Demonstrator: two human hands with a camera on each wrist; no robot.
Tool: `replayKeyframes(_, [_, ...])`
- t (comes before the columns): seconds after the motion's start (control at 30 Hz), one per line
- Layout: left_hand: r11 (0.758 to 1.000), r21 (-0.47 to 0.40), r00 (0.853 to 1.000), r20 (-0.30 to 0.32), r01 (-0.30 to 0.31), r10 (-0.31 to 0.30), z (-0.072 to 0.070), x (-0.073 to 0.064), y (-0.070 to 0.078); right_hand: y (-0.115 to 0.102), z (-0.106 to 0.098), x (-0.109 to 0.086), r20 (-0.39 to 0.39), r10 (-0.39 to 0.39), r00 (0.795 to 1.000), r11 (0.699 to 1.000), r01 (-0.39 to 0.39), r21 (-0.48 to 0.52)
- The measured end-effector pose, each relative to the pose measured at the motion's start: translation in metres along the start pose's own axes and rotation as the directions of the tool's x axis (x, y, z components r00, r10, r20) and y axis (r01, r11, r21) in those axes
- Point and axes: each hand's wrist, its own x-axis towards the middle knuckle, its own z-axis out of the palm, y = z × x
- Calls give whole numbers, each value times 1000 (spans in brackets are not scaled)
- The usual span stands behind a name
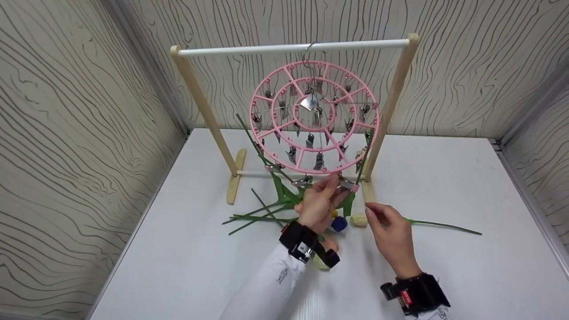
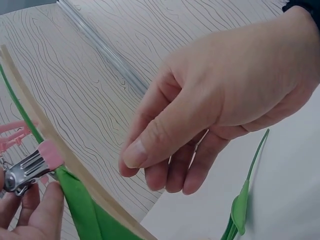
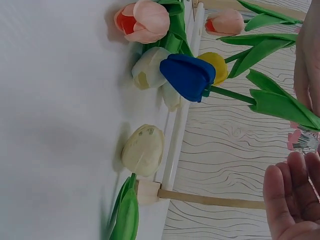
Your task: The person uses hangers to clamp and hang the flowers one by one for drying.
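My left hand (image 1: pixel 319 202) pinches a metal clip (image 2: pixel 31 169) with a pink tip at the front rim of the pink round hanger (image 1: pixel 284 165). A green stem (image 2: pixel 19 102) passes through the clip's jaws, and its leaf (image 2: pixel 80 200) hangs below. The blue tulip (image 3: pixel 187 77) hangs head down on a green stem under that hand. To the right, my right hand (image 1: pixel 393 233) is held apart from the clip, its fingers loosely bent, thumb near the index finger, with nothing held. A cream tulip (image 3: pixel 143 150) lies on the table close by it.
The hanger hooks onto the white bar (image 1: pixel 249 50) of a wooden stand (image 1: pixel 202 104), with many metal clips dangling. Pink tulips (image 3: pixel 142 22) and a yellow tulip (image 3: pixel 214 65) show under the hanger. Loose green stems (image 1: pixel 258 218) spread left over the white table (image 1: pixel 178 253).
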Motion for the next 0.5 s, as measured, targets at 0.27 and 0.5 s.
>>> replayKeyframes(0.27, [1000,1,1000,28,-14,14,6,0,-6,6,-11,-2,5,22,1000,1000,-22,-20])
replayKeyframes(0.5, [999,-23,998,65,-25,26,11,3,-10,9,-16,-4,-10,35,999,997,-36,-66])
